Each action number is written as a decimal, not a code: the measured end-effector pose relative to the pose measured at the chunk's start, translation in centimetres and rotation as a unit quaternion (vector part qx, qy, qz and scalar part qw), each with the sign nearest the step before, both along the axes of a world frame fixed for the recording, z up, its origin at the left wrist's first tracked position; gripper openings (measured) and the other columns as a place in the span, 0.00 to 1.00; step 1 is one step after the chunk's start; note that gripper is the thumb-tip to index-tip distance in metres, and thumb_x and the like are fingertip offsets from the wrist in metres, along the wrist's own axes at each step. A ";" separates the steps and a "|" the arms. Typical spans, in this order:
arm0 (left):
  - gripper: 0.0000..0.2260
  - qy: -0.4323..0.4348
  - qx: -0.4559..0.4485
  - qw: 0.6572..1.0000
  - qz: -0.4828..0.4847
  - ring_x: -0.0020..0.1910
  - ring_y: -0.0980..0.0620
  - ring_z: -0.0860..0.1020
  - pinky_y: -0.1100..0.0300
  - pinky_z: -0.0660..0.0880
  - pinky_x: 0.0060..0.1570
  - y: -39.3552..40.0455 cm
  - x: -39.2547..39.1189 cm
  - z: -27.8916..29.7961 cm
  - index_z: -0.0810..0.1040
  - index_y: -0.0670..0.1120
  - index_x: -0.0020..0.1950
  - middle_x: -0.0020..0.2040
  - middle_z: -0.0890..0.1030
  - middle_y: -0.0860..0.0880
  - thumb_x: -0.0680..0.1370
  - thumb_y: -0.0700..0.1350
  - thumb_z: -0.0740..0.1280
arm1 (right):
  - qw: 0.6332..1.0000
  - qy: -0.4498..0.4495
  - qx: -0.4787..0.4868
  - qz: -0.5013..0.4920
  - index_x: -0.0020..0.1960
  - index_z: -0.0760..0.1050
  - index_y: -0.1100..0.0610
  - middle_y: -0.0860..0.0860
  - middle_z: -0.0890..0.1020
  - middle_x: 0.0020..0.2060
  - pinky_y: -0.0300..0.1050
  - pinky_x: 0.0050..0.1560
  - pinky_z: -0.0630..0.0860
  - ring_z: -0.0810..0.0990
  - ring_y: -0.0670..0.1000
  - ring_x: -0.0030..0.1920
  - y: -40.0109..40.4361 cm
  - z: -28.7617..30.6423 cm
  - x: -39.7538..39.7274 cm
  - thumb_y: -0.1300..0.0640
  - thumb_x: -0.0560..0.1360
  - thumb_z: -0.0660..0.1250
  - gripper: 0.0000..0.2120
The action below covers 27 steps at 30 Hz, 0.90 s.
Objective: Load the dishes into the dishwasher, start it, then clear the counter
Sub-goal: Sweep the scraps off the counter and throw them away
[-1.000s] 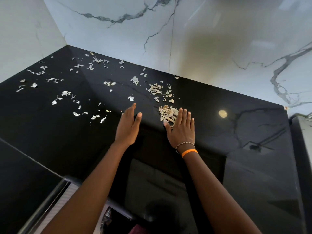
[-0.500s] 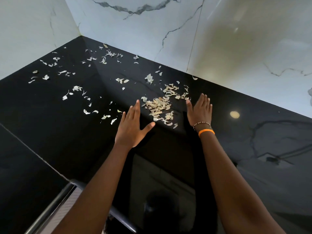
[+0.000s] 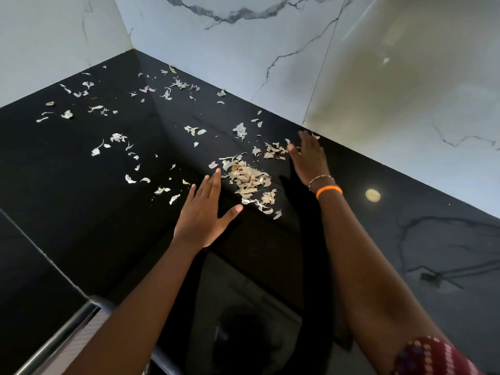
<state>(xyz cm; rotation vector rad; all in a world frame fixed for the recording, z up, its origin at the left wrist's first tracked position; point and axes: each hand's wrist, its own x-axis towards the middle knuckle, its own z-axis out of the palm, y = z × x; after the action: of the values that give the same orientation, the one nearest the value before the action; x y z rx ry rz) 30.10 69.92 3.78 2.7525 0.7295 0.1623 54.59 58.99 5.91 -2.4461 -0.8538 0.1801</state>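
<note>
The heap of papery peelings (image 3: 250, 182), pale and curled like garlic or onion skins, lies on the black polished counter (image 3: 81, 185) between the two hands, nearer the back wall than the front edge. More loose skins (image 3: 116, 138) are scattered well apart across the left part of the counter, right into the corner, and a few lie just beside the right hand's fingers.

These scraps look almost weightless, dry and brittle; I judge they will slide easily on the glossy stone, but also lift and drift at any quick sweep or breath. Pinching them one by one would be slow. The better hold is none at all: herd them with the flat edges of the hands into one mound, then cup it from both sides or push it off the counter's edge into a waiting palm.

The left hand (image 3: 207, 212) lies flat with fingers straight and thumb spread, its thumb tip just beside the near side of the heap; it holds nothing. The right hand (image 3: 308, 158) stands on its edge to the right of the heap, fingers straight and together, reaching toward the foot of the white marble wall (image 3: 243, 63); it too holds nothing. An orange wristband (image 3: 328, 191) and a beaded bracelet (image 3: 320, 179) sit on the right wrist
</note>
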 end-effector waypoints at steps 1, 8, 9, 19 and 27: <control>0.45 -0.001 0.001 1.000 -0.001 0.77 0.53 0.46 0.54 0.44 0.75 0.0 0.0 -0.1 0.39 0.46 0.77 0.78 0.49 0.49 0.69 0.74 0.39 | 0.999 0.005 -0.030 -0.016 0.75 0.52 0.59 0.55 0.54 0.76 0.54 0.74 0.48 0.49 0.55 0.76 -0.1 0.0 1.7 0.47 0.80 0.51 0.27; 0.45 0.002 -0.003 1.000 0.004 0.76 0.55 0.44 0.54 0.43 0.75 0.2 0.1 -0.4 0.40 0.47 0.77 0.78 0.46 0.52 0.68 0.74 0.32 | 0.995 0.002 -0.101 -0.006 0.75 0.51 0.62 0.58 0.53 0.75 0.51 0.75 0.47 0.50 0.56 0.76 0.8 -1.7 3.3 0.48 0.81 0.50 0.28; 0.45 0.004 -0.002 1.000 0.003 0.76 0.56 0.43 0.54 0.43 0.75 0.2 0.1 -0.4 0.40 0.47 0.77 0.78 0.46 0.53 0.68 0.74 0.32 | 0.996 -0.002 -0.083 0.016 0.75 0.52 0.62 0.58 0.55 0.75 0.51 0.74 0.49 0.53 0.56 0.75 1.0 -1.6 2.3 0.49 0.81 0.51 0.28; 0.43 0.002 -0.001 1.000 0.004 0.77 0.55 0.44 0.54 0.44 0.75 0.1 0.1 -0.3 0.41 0.46 0.77 0.78 0.46 0.53 0.70 0.73 0.35 | 0.993 0.056 0.090 0.056 0.74 0.56 0.60 0.56 0.60 0.74 0.53 0.74 0.50 0.55 0.54 0.75 2.3 -0.7 -0.3 0.46 0.79 0.51 0.28; 0.39 -0.016 -0.006 0.999 0.036 0.77 0.54 0.42 0.53 0.43 0.75 0.0 0.1 -0.3 0.40 0.45 0.77 0.78 0.46 0.50 0.74 0.69 0.38 | 0.974 0.035 -0.066 0.212 0.76 0.51 0.56 0.51 0.54 0.76 0.48 0.74 0.44 0.48 0.49 0.76 4.7 -1.1 -4.9 0.42 0.76 0.41 0.32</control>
<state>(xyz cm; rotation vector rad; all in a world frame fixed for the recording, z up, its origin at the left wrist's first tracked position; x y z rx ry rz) 30.16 69.91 3.43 2.7075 0.8190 0.2168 49.66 63.66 4.83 -2.3283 -1.3611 0.4898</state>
